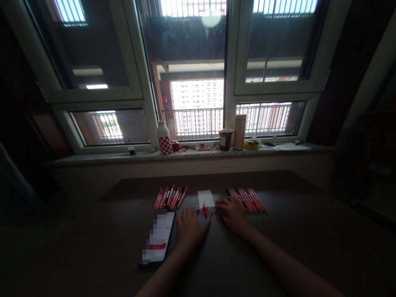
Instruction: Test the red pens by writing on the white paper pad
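In the head view, a phone (160, 237) lies just beside the left hand (188, 227), with a pen row (170, 198) beyond it; the right hand (232, 213) partly covers a second row (251, 200). A checkered bottle (165, 140) and a cup (225, 139) stand on the windowsill (192, 155). The phone seems to read "02"; the cup's label is illegible. Slim red and clear pen parts (205, 212) lie between the hands, near a pale card (205, 198). The left fingers spread wide; whether the curled right ones grip a red piece (217, 202), I cannot tell.
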Available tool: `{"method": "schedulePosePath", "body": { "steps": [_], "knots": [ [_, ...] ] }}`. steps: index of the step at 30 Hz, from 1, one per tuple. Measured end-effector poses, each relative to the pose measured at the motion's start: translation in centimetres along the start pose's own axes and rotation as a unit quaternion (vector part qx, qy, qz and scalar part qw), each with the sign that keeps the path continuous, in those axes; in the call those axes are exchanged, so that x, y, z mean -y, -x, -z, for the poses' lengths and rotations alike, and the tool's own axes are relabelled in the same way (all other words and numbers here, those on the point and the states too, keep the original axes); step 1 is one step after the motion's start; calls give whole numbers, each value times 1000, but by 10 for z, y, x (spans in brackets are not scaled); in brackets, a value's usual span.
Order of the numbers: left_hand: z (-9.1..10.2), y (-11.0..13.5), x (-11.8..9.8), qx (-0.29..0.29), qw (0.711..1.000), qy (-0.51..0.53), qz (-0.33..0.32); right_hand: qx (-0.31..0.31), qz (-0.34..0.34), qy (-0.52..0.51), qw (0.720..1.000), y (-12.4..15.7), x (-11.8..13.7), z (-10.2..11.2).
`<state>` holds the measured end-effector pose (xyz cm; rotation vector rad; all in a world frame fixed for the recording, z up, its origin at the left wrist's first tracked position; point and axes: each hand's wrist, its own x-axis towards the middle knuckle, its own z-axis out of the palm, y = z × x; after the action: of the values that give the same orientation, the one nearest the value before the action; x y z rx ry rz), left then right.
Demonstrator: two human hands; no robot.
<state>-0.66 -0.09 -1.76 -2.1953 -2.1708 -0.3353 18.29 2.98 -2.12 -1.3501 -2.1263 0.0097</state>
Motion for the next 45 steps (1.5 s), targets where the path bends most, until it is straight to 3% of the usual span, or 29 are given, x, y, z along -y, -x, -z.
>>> {"method": "schedulePosePath", "body": {
  "steps": [19, 36, 45],
  "knots": [
    [0, -1, 1, 11, 1000, 4, -11, -22, -21, -17, 999, 1, -1, 0],
    [0, 1, 0, 4, 1000, -1, -17, 41, -42, 53, 997, 0, 11, 4],
    [2, 2, -1, -2, 1000, 3, -17, 0, -47, 46, 998, -3, 15, 6]
  ]
}}
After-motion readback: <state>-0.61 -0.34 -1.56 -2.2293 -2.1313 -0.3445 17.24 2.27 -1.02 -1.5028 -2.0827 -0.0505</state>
